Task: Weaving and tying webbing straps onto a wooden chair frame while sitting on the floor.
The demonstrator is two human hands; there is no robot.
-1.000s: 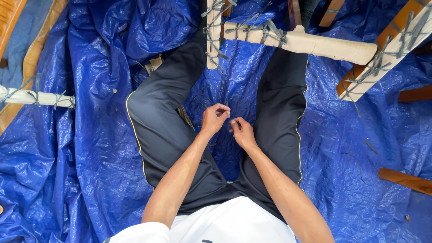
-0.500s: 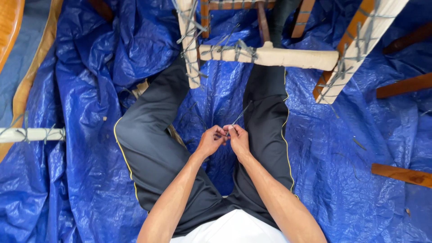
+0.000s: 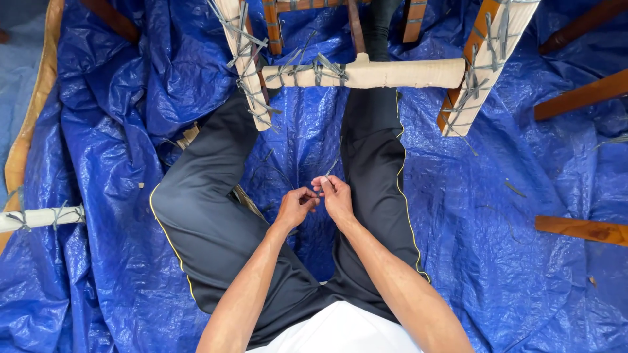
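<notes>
Together, left hand (image 3: 296,206) and right hand (image 3: 335,196) pinch a thin grey strand (image 3: 332,166); its length runs up-right, away from the body.

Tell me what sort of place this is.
Probably a makeshift craft or furniture-making spot on the ground. A blue tarp covers the floor, a pale wooden frame is lashed with grey strips, and both hands, left hand and right hand, pinch a thin strip.

Crumpled blue tarp (image 3: 510,196) over the floor, pale lashed frame (image 3: 366,73), brown wooden slats (image 3: 581,229)
</notes>
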